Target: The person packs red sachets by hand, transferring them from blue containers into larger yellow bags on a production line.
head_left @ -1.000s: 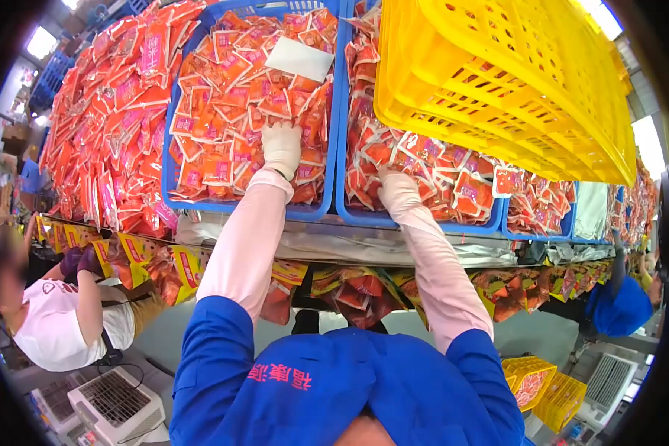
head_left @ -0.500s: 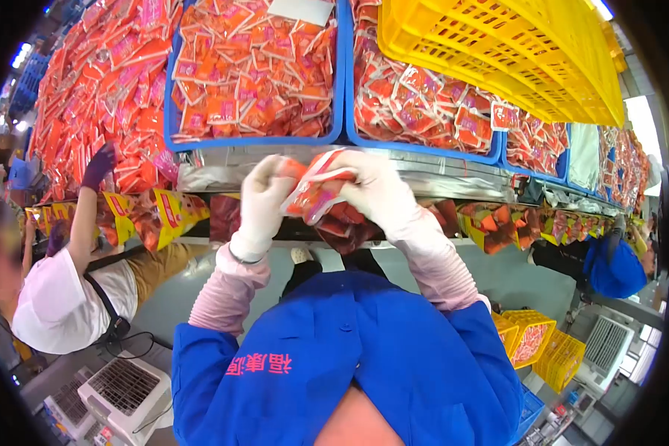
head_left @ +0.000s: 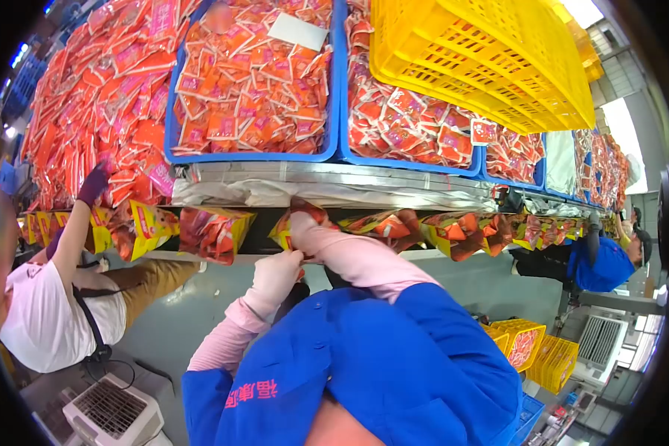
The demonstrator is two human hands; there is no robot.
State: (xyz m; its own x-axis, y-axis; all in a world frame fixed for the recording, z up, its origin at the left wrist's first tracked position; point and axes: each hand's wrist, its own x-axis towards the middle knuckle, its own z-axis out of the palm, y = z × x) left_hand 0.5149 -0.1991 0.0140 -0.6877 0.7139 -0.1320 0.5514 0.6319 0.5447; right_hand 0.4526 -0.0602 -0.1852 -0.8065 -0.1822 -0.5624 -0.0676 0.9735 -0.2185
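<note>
- Right hand (head_left: pixel 302 225), gloved white, sunk to about the knuckles at the mouth of a yellow-and-red pouch (head_left: pixel 281 233). Grip hidden by film; cannot tell how wide the fingers are, or whether they have hold of anything.
- Left hand (head_left: pixel 273 279) lower, nearer the body, just beside the right wrist. Grip curled in rather than spread; a red packet (head_left: pixel 300 274) peeps past the fingertips, seemingly held, mostly covered.
- The pouch is one of a row along the front of the surface (head_left: pixel 327 175); neighbours are a red pouch (head_left: pixel 214 230) on the left and a creased pouch (head_left: pixel 394 229) on the right.
- Step in hand, as I read it: working inside that pouch. Best done with the wrist straight down the opening, knuckles parting the film, no dragging on the rim.
- Forearms lie close together; the left would do well to keep clear of the right sleeve.
- Slick wrapping likely slips in gloves: a firm pinch, no squeezing. A hasty exit could snag the pouch's lip.
- Behind: a left blue crate (head_left: pixel 253 158) and a right blue crate (head_left: pixel 409 162), both full of small packets. Tilted yellow crate (head_left: pixel 483 67) above the latter.
- Co-worker's purple-gloved hand (head_left: pixel 93 184) at the loose pile (head_left: pixel 97 111), well apart.
</note>
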